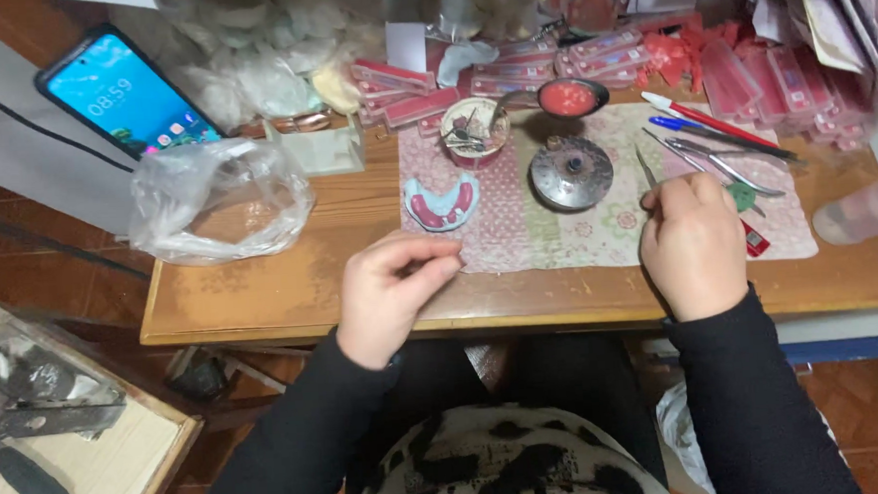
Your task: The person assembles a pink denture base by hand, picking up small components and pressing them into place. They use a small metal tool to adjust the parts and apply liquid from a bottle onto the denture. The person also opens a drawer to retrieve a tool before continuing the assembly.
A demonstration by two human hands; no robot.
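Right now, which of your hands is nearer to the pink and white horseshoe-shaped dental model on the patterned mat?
Left. The left hand sits just below and slightly left of the pink and white horseshoe-shaped dental model; the right hand is far off to its right, holding a thin metal tool.

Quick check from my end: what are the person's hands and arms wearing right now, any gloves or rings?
Both the left hand and the right hand are bare: no gloves, no rings or watch visible. Long, plain black sleeves cover both arms to the wrists.

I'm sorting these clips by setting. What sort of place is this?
Probably a small dental-technician's bench: a pink denture model lies on a patterned mat, thin metal hand tools lie beside the right hand, and pink wax sheets are stacked behind.
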